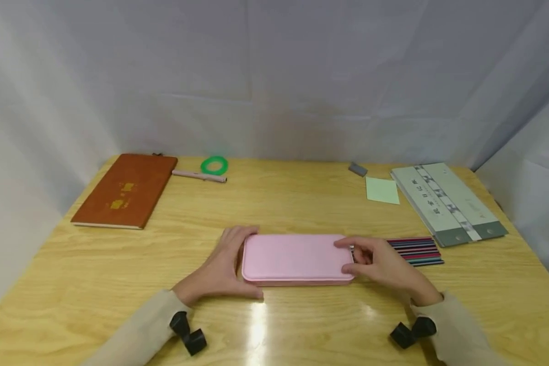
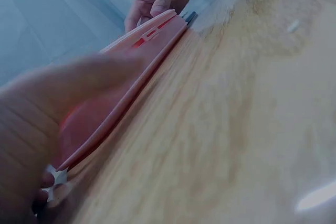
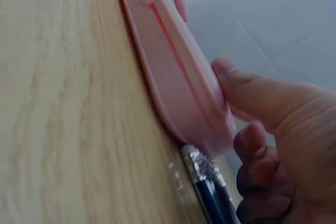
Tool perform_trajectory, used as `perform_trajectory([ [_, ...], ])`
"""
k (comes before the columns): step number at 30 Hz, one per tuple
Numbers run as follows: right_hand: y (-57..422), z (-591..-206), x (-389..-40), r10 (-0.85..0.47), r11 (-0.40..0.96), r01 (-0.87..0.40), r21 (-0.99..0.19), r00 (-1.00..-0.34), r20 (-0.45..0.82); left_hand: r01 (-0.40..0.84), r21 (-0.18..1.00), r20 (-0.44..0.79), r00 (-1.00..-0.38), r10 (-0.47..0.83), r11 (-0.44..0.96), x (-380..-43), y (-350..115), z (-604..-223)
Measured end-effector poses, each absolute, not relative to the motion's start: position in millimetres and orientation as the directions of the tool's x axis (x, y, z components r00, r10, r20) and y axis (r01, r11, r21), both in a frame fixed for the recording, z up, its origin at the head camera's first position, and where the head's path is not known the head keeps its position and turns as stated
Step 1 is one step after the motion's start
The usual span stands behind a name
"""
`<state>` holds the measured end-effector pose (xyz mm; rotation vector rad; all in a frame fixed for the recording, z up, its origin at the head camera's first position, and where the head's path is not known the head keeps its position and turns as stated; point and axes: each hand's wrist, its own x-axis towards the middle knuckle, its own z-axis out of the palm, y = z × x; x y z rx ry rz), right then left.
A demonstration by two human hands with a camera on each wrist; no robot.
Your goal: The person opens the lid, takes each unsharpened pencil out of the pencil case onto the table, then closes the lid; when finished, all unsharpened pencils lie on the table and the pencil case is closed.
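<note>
A pink zippered pencil case (image 1: 297, 257) lies lengthwise on the table in the head view. My left hand (image 1: 226, 267) is spread around its left end, fingers by the back corner and thumb along the front; in the left wrist view the blurred thumb (image 2: 100, 77) overlaps the case's side. With thumb and index finger my right hand (image 1: 379, 262) pinches the right end of the lid, its other fingers curled under. Below that hand a pack of dark pencils (image 1: 416, 251) pokes out to the right. In the right wrist view their eraser ends (image 3: 194, 158) meet the case's end.
A brown notebook (image 1: 130, 190), a pale pink pen (image 1: 199, 176) and a green tape ring (image 1: 214, 165) lie at the back left. A grey eraser (image 1: 358, 169), pale green sticky notes (image 1: 382, 190) and a grey-green notebook (image 1: 448, 203) are at the back right.
</note>
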<state>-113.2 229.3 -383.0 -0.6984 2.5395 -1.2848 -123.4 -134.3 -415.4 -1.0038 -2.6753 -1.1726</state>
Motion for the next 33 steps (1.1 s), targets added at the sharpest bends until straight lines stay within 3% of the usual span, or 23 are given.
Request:
perform_trajectory([
  [13, 226, -379, -109, -0.470, 0.632, -0.345, -0.694, -0.883, 0.011, 0.494, 0.761, 0.263, -0.828, 0.496, 0.421, -126, -128, -415],
  [33, 232, -387, -104, -0.514, 0.592, -0.394, -0.703, -0.857, 0.048, 0.501, 0.739, 0.234, -0.818, 0.525, 0.452, -122, -120, -415],
])
